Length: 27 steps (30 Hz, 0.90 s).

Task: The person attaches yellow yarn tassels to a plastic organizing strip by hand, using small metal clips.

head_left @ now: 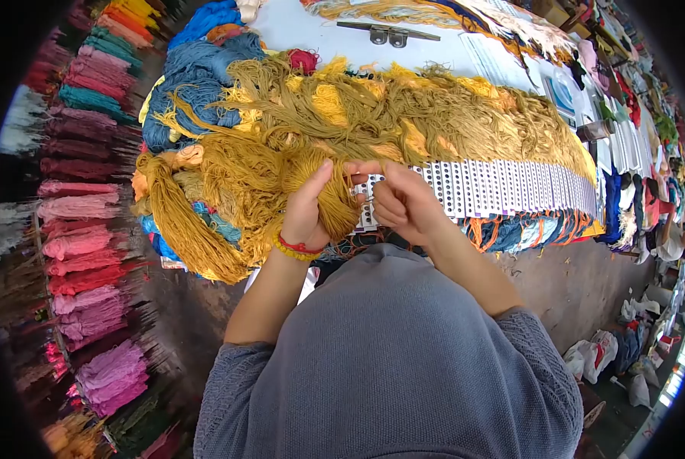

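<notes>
Wrapped round a bundle of mustard-gold yarn (341,205) is my left hand (304,214), with a red and a yellow band at its wrist. The thumb stands up along the bundle's near side. Just right of it, my right hand (405,200) has its fingers curled, and its index finger reaches to the left fingertips. Whether a strand lies between those fingers is too small to tell. A loose mustard-gold skein (185,222) hangs over the table's left end beside the left hand. Behind both hands spread olive and yellow skeins (403,115).
White cards with rows of dark dots (503,187) line the table's near edge. Blue skeins (193,99) are heaped at the back left. A black clip (388,34) lies on the white tabletop (289,34). Pink and red skeins (82,245) hang on a rack at left.
</notes>
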### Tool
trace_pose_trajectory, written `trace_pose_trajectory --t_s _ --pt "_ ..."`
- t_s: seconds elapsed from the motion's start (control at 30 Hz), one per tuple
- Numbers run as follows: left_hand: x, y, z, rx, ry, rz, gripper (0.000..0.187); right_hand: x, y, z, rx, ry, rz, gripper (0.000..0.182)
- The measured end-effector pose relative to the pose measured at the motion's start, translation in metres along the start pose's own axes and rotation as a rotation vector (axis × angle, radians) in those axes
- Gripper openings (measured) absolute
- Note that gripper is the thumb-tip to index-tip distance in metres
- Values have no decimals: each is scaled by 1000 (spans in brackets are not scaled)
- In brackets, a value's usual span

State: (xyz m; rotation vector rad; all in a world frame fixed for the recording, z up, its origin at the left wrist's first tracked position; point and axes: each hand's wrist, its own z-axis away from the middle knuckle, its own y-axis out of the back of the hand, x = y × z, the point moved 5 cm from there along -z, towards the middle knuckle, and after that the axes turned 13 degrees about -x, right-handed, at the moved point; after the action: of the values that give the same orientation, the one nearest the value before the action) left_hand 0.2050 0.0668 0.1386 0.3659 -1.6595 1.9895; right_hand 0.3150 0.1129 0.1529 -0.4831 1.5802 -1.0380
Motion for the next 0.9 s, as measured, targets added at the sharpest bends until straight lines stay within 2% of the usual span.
trace_pose_trajectory --t_s 0.03,0.07,0.13,0.17,0.27,0.53,0.63,0.7,0.77,0.9 --pt "0 1 0 0 -2 0 32 1 8 -1 159 -15 159 23" --pt "-1 0 0 -59 -25 0 35 5 6 -4 158 -16 158 23" --pt "-3 -1 0 -117 -46 1 38 0 3 -5 327 62 536 18" --pt "-4 1 0 -97 -45 -56 39 0 0 -3 301 1 545 15" --pt "-3 -5 0 -79 -51 -135 40 13 15 -9 278 -8 647 11" --pt "-3 -2 1 -53 -60 -140 38 11 13 -6 307 18 615 6" --pt "-3 1 2 -46 -16 -146 31 7 11 -5 315 47 570 6" --pt "-1 5 1 6 -111 -288 27 7 13 -4 321 39 560 6" --pt "0 2 1 20 -130 -306 28 12 22 -3 335 -43 635 6" --pt "3 2 2 48 -173 -345 29 14 22 -4 331 -19 645 6"
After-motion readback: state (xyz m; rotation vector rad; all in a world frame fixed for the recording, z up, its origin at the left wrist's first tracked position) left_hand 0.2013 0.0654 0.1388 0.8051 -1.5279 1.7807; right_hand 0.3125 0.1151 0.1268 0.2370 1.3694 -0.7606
